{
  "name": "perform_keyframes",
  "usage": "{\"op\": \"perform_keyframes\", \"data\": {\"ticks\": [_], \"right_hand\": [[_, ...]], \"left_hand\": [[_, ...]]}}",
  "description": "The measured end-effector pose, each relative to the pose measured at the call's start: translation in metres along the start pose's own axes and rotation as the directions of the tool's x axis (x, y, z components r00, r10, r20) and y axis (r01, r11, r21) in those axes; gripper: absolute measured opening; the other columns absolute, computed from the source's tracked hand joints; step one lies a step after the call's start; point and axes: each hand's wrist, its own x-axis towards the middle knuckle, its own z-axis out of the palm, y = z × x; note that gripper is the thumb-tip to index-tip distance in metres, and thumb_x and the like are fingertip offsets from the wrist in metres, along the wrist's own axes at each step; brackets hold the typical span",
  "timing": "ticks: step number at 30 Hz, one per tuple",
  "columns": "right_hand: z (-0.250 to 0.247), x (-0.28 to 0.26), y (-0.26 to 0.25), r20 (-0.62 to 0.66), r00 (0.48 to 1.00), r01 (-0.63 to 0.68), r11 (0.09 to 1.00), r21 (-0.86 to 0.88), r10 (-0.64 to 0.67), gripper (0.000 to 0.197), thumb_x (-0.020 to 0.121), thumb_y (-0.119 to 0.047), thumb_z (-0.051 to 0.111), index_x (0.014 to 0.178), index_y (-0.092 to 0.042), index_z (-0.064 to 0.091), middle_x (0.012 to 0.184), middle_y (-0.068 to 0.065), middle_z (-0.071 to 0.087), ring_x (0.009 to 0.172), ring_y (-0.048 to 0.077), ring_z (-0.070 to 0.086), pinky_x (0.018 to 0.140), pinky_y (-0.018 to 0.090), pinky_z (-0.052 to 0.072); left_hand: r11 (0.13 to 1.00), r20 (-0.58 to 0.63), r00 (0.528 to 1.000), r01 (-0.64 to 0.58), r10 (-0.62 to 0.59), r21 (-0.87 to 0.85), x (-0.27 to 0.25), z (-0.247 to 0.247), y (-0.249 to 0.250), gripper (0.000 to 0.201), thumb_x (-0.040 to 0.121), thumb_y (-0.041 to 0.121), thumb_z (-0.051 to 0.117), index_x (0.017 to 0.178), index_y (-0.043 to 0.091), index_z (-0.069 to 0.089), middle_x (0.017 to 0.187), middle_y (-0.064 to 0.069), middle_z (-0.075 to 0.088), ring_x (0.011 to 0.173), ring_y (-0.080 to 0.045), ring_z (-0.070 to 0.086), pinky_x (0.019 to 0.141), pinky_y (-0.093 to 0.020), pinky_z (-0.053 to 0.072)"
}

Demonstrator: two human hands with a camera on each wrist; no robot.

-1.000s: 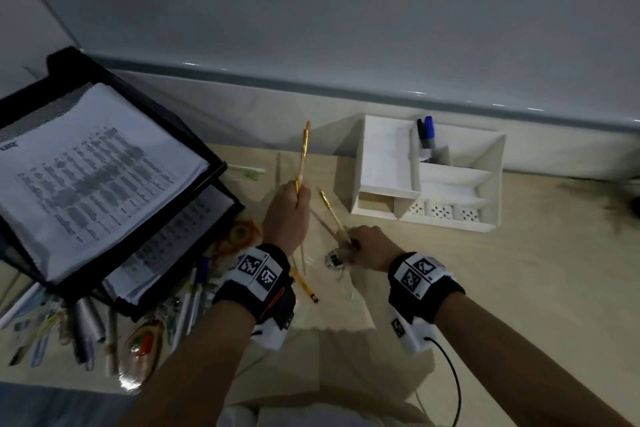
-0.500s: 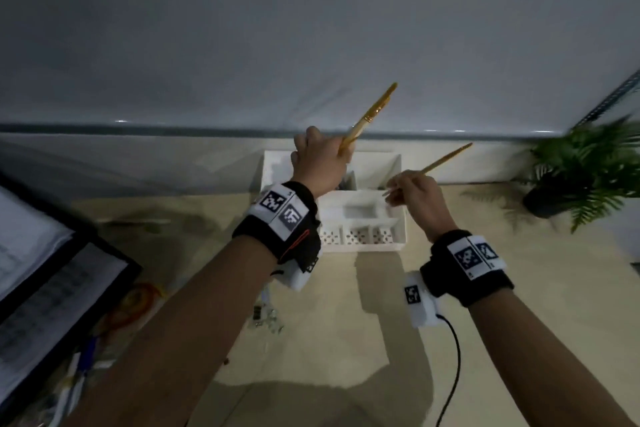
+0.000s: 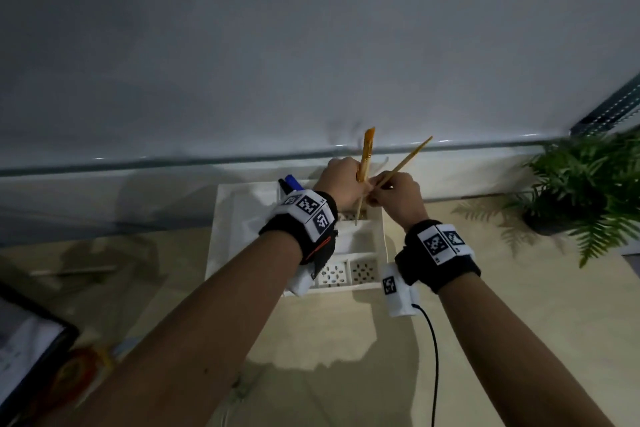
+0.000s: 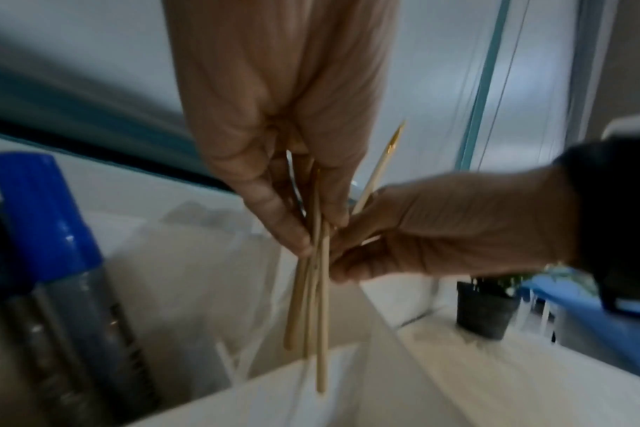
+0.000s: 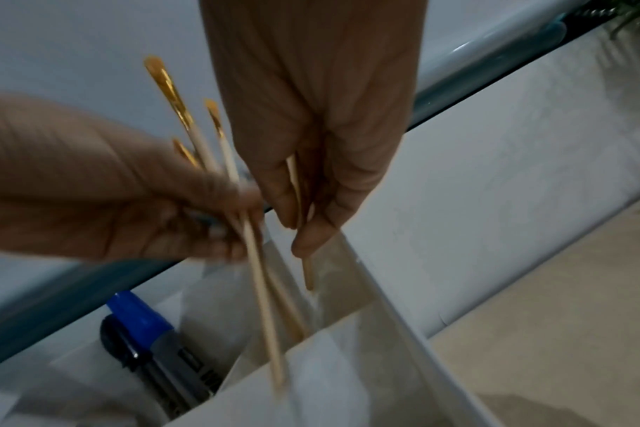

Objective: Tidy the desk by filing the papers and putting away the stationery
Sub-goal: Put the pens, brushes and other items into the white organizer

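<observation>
A white desk organizer (image 3: pixel 221 236) stands against the wall, with a blue-capped marker (image 3: pixel 292 182) and a black one in a back compartment. My left hand (image 3: pixel 360 189) grips several wooden paintbrushes (image 3: pixel 366 156) upright, bristles up, with their handle ends (image 4: pixel 313 289) hanging just above the organizer's rear right compartment. My right hand (image 3: pixel 375 192) touches the left and pinches one thin brush (image 3: pixel 412 156), which leans to the right. In the right wrist view that brush's handle (image 5: pixel 307 274) points down over the same compartment.
A potted fern (image 3: pixel 581 191) stands on the desk to the right. A black paper tray (image 3: pixel 34 350) with printed sheets sits at the lower left, loose orange stationery (image 3: pixel 76 374) beside it. A black cable (image 3: pixel 434 357) trails from my right wrist.
Both hands lifted brushes off the cluttered desk and carried them over the organizer. They have come together and the brushes now stand steeper. The view swung right.
</observation>
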Motion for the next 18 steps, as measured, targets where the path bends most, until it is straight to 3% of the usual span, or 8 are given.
{"op": "perform_keyframes", "data": {"ticks": [4,6,8,11,13,15,18], "right_hand": [[-0.005,0.001,0.004,0.061,0.998,-0.012,0.996,0.088,0.006,0.025,0.079,0.006,0.060,0.067,-0.016,0.060,0.069,0.004,0.063,0.058,0.011,0.063,0.070,0.026,0.057],[-0.007,0.000,0.005,0.066,0.998,-0.007,0.993,0.119,-0.001,0.022,0.081,0.007,0.060,0.071,-0.013,0.060,0.067,0.000,0.062,0.056,0.009,0.062,0.066,0.022,0.056],[-0.006,-0.001,0.007,0.051,0.999,-0.008,0.991,0.135,0.001,0.020,0.082,0.006,0.060,0.072,-0.012,0.060,0.065,0.000,0.062,0.050,0.005,0.062,0.067,0.025,0.057],[-0.003,0.000,0.007,0.037,0.999,0.005,0.991,0.135,-0.010,0.025,0.083,0.004,0.058,0.071,-0.018,0.059,0.067,0.001,0.062,0.059,0.015,0.063,0.073,0.037,0.056],[-0.005,0.000,0.001,-0.021,0.999,0.050,0.992,0.112,-0.048,0.014,0.084,-0.003,0.058,0.083,-0.016,0.063,0.076,-0.001,0.063,0.070,0.017,0.062,0.075,0.036,0.053],[-0.011,0.000,-0.007,-0.084,0.994,0.090,0.972,0.216,-0.073,0.017,0.086,-0.007,0.058,0.099,-0.012,0.066,0.083,-0.004,0.062,0.077,0.010,0.058,0.074,0.025,0.049],[-0.013,-0.001,-0.020,-0.026,0.991,0.135,0.927,0.351,-0.134,0.021,0.088,-0.002,0.054,0.106,-0.002,0.064,0.077,-0.002,0.059,0.056,-0.006,0.051,0.055,0.008,0.039]], "left_hand": [[0.984,0.048,0.996,0.070,-0.079,0.163,0.005,0.010,-0.011,0.017,0.089,0.006,0.055,0.105,0.000,0.058,0.111,-0.017,0.060,0.100,-0.031,0.061,0.090,-0.038,0.051],[0.975,0.034,0.997,0.066,-0.075,0.214,0.006,0.011,-0.008,0.018,0.091,0.004,0.052,0.108,0.000,0.057,0.114,-0.017,0.058,0.102,-0.032,0.061,0.090,-0.039,0.051],[0.968,-0.013,1.000,0.029,-0.026,0.249,0.006,0.008,-0.002,0.019,0.093,0.005,0.049,0.110,0.001,0.057,0.114,-0.016,0.058,0.101,-0.032,0.061,0.090,-0.040,0.052],[0.973,-0.078,0.997,-0.005,0.023,0.230,0.007,0.001,0.006,0.017,0.094,0.010,0.053,0.107,0.001,0.058,0.106,-0.014,0.062,0.096,-0.031,0.063,0.084,-0.038,0.053],[0.974,-0.036,0.999,-0.010,0.019,0.227,0.010,-0.002,0.005,0.012,0.092,0.012,0.056,0.097,0.002,0.061,0.100,-0.013,0.065,0.094,-0.029,0.064,0.084,-0.037,0.053],[0.975,0.034,0.999,-0.016,0.009,0.220,0.010,-0.006,0.002,0.011,0.090,0.014,0.056,0.083,0.006,0.059,0.094,-0.011,0.063,0.092,-0.029,0.065,0.085,-0.039,0.053],[0.964,0.101,0.995,-0.046,0.020,0.263,0.009,-0.007,-0.003,0.010,0.089,0.017,0.057,0.083,0.009,0.055,0.095,-0.011,0.060,0.095,-0.031,0.062,0.088,-0.042,0.051]]}}
